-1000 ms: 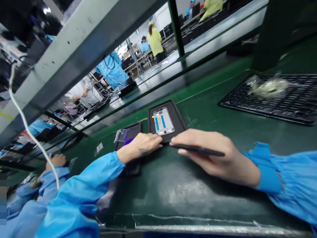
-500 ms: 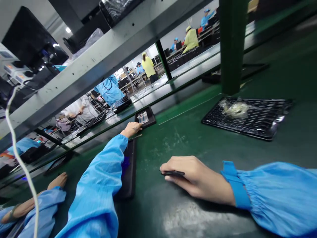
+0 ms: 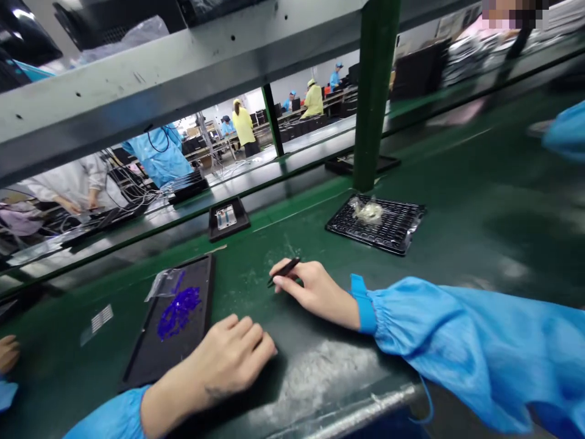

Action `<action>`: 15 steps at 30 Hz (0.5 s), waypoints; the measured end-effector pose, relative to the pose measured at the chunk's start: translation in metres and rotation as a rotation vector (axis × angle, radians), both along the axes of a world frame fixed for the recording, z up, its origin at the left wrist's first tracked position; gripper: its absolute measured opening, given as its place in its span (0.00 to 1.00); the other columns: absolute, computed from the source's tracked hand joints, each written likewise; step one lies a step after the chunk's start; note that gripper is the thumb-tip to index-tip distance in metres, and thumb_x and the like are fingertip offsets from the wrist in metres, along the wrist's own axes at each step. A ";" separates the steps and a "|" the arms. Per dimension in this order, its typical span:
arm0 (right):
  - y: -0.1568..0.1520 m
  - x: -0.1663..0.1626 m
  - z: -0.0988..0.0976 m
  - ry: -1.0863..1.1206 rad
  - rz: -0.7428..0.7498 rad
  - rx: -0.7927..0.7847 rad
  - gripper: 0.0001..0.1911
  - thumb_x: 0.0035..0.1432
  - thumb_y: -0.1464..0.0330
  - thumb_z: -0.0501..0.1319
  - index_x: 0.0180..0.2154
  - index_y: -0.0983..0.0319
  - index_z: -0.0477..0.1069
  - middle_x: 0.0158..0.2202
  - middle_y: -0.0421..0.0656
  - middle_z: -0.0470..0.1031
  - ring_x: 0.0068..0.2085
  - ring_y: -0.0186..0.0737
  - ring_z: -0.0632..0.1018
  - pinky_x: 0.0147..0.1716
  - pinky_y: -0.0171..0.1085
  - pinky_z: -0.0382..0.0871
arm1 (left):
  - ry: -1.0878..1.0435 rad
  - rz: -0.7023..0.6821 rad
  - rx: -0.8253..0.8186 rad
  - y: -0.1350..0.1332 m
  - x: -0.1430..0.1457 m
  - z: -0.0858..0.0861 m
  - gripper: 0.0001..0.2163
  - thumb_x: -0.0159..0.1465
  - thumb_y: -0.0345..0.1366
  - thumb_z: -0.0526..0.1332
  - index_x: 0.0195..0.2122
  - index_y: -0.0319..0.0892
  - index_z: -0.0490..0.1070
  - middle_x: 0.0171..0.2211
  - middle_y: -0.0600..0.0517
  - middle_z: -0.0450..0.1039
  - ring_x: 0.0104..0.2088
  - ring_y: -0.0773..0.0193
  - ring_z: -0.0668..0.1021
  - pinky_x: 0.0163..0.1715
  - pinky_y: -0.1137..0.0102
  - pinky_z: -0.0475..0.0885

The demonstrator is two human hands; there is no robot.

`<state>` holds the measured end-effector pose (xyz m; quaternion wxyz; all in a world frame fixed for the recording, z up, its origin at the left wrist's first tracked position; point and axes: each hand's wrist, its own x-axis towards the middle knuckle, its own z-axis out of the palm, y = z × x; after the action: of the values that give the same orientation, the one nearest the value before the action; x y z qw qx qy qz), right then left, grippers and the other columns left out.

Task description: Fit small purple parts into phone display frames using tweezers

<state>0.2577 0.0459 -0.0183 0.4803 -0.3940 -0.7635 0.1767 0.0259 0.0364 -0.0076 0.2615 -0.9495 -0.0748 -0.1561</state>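
Note:
My right hand rests on the green belt and pinches black tweezers, their tip pointing left. My left hand lies near the front edge, fingers loosely curled, with nothing in it. It touches the right side of a black tray that carries a heap of small purple parts and a clear plastic bag. Farther back on the belt sits a small black tray with a phone frame in it.
A black slotted tray with a crumpled clear bag lies at mid right beside a green post. A grey shelf beam runs overhead. Another person's hand shows at the far left. Workers in blue and yellow stand beyond the line.
My left hand let go of the small tray with the phone frame, now far back on the belt, and drew back to the front edge. My right hand stayed on the belt with the tweezers.

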 end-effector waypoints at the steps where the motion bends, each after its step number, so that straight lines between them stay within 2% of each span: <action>1: 0.002 0.000 0.000 -0.001 -0.005 -0.001 0.09 0.68 0.68 0.57 0.37 0.62 0.74 0.30 0.42 0.82 0.33 0.38 0.83 0.37 0.36 0.75 | -0.001 -0.026 -0.015 -0.006 0.000 -0.002 0.06 0.70 0.31 0.56 0.35 0.40 0.68 0.25 0.54 0.65 0.24 0.64 0.67 0.25 0.65 0.56; 4: 0.002 0.001 0.002 -0.009 -0.021 0.044 0.09 0.68 0.66 0.58 0.43 0.63 0.74 0.34 0.44 0.82 0.36 0.39 0.82 0.39 0.37 0.75 | 0.037 -0.001 0.008 0.008 0.006 0.003 0.05 0.70 0.29 0.56 0.36 0.40 0.69 0.25 0.53 0.66 0.25 0.62 0.69 0.25 0.64 0.58; 7: -0.005 0.003 0.010 -0.051 0.000 0.294 0.11 0.67 0.66 0.59 0.46 0.63 0.74 0.39 0.48 0.82 0.39 0.40 0.81 0.41 0.39 0.74 | 0.130 0.105 -0.050 0.052 0.028 0.016 0.06 0.68 0.28 0.57 0.34 0.41 0.70 0.28 0.50 0.71 0.31 0.58 0.73 0.30 0.64 0.63; 9: -0.011 0.003 0.017 -0.114 0.039 0.500 0.10 0.68 0.67 0.59 0.46 0.64 0.74 0.37 0.47 0.82 0.37 0.39 0.80 0.40 0.39 0.73 | 0.173 0.173 -0.175 0.084 0.054 0.024 0.03 0.67 0.30 0.60 0.35 0.41 0.71 0.37 0.45 0.76 0.40 0.55 0.76 0.38 0.62 0.68; 10: -0.014 0.002 0.019 -0.151 0.055 0.582 0.09 0.68 0.67 0.59 0.45 0.65 0.74 0.34 0.46 0.81 0.36 0.39 0.80 0.39 0.39 0.73 | 0.170 0.176 -0.199 0.098 0.070 0.027 0.03 0.68 0.31 0.59 0.39 0.40 0.72 0.44 0.44 0.76 0.46 0.53 0.76 0.42 0.61 0.68; 12: -0.018 0.001 0.020 -0.226 0.074 0.713 0.09 0.68 0.67 0.59 0.44 0.66 0.74 0.30 0.43 0.79 0.33 0.38 0.78 0.36 0.39 0.71 | 0.141 0.174 -0.248 0.119 0.109 0.031 0.08 0.70 0.31 0.57 0.49 0.41 0.70 0.57 0.42 0.70 0.54 0.52 0.73 0.49 0.60 0.68; 15: -0.022 -0.001 0.017 -0.311 0.092 0.794 0.11 0.68 0.65 0.59 0.44 0.66 0.74 0.29 0.42 0.79 0.33 0.36 0.78 0.34 0.38 0.69 | 0.067 0.147 -0.347 0.135 0.174 0.033 0.22 0.72 0.38 0.56 0.65 0.42 0.57 0.68 0.41 0.57 0.61 0.51 0.68 0.55 0.60 0.68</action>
<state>0.2569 0.0240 -0.0013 0.4657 -0.1659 -0.8523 -0.1711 0.1995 0.1717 0.0259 0.1072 -0.9770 -0.1612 -0.0898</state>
